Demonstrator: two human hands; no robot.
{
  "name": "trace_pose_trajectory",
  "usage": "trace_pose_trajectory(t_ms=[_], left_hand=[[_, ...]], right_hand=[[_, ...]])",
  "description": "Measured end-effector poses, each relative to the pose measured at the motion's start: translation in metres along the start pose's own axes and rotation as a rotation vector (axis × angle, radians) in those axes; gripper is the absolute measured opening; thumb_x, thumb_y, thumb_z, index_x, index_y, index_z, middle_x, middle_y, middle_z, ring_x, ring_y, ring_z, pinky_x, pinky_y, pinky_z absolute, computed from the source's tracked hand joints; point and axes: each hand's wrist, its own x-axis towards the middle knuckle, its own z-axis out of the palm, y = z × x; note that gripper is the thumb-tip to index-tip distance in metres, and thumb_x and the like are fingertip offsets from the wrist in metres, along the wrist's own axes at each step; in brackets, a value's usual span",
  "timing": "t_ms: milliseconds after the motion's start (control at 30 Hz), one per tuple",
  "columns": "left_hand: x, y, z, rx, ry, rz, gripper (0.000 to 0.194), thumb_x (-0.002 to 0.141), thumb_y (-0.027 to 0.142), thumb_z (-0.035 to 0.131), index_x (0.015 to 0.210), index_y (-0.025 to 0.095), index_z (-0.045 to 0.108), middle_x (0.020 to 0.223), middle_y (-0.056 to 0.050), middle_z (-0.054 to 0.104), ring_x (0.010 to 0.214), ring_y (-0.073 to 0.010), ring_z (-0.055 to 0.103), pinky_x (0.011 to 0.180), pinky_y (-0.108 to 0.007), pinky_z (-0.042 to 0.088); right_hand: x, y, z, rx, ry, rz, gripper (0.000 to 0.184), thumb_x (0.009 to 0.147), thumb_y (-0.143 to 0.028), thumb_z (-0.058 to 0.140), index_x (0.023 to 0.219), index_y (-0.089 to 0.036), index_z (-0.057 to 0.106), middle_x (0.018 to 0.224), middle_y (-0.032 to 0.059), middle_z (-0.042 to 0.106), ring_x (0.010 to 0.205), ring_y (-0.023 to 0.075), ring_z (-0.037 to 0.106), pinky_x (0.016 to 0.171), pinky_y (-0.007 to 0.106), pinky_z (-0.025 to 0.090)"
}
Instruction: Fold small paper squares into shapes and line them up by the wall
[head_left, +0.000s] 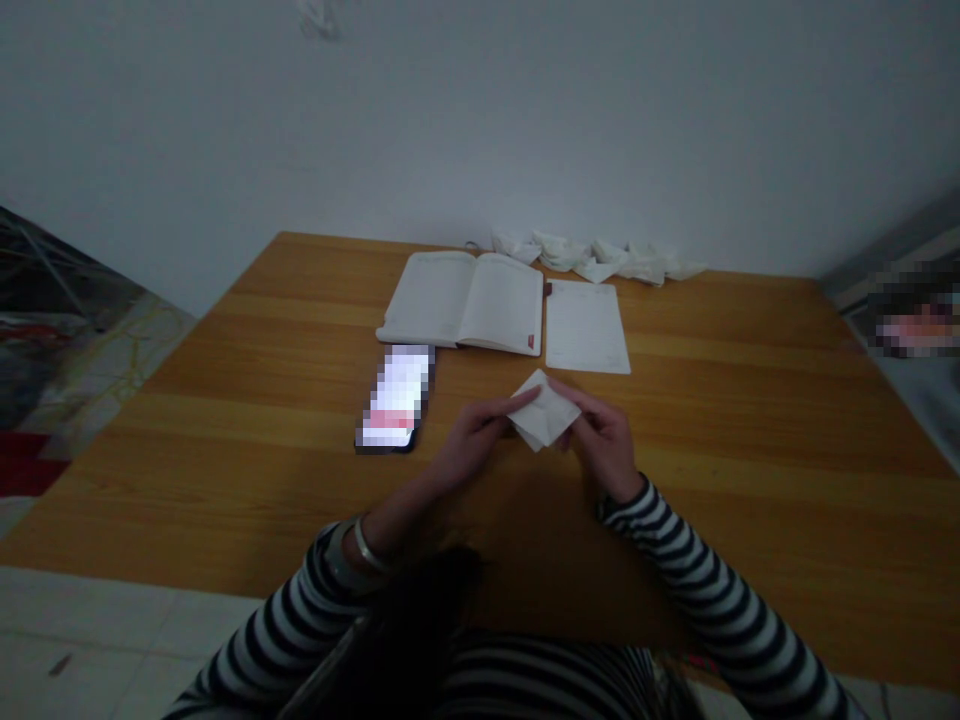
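Between my two hands is a small folded white paper (546,412), turned so that it looks like a diamond. My left hand (480,432) pinches its left corner, the thumb lying on top. On the other side my right hand (604,436) grips the right edge, with some fingers hidden beneath the paper. Both hands are over the near middle of the wooden table (262,500). Beyond them lie an open notebook (499,305) and, beside it, a loose white sheet (587,328). A phone (397,398) with a lit, blurred screen rests left of my hands.
A row of crumpled white paper pieces (600,258) lies along the table's back edge, against the wall (480,120). Off the table on the left is a red item (30,462). A blurred patch (919,320) shows at the far right.
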Motion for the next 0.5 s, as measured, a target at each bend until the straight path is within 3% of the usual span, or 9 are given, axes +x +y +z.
trace_pose_trajectory(t_ms=[67,133,267,500], left_hand=[[0.000,0.000,0.003,-0.122,-0.021,-0.065,0.031,0.082,0.015,0.070,0.111,0.018,0.078,0.098,-0.007,0.076,0.086,-0.0178,0.066,0.084,-0.031,0.050],[0.001,0.000,0.006,-0.244,-0.037,-0.112,0.031,0.081,0.016,0.071,0.111,0.019,0.078,0.105,-0.009,0.076,0.090,-0.0184,0.068,0.085,-0.031,0.052],[0.003,0.003,0.005,-0.393,-0.077,-0.160,0.035,0.080,0.014,0.071,0.114,0.019,0.077,0.115,-0.010,0.074,0.098,-0.0198,0.069,0.089,-0.032,0.053],[0.004,0.012,0.000,-0.512,-0.167,-0.178,0.042,0.080,0.025,0.070,0.120,0.014,0.074,0.120,-0.014,0.072,0.106,-0.0257,0.067,0.090,-0.035,0.055]], right_hand=[[-0.001,-0.004,-0.001,-0.044,0.044,-0.059,0.025,0.094,-0.031,0.061,0.112,-0.027,0.077,0.069,0.0004,0.065,0.051,0.0135,0.055,0.047,0.028,0.048],[-0.001,-0.007,-0.003,-0.111,0.043,-0.151,0.025,0.094,-0.029,0.060,0.110,-0.028,0.079,0.075,0.0014,0.065,0.055,0.0139,0.056,0.050,0.028,0.048],[-0.001,-0.007,-0.007,-0.280,-0.045,-0.290,0.034,0.097,-0.025,0.050,0.119,-0.034,0.074,0.086,0.0029,0.063,0.066,0.0158,0.057,0.058,0.030,0.049],[0.001,-0.013,-0.009,-0.381,-0.151,-0.336,0.039,0.101,-0.026,0.044,0.132,-0.038,0.065,0.100,0.0052,0.064,0.089,0.0229,0.060,0.076,0.040,0.052]])
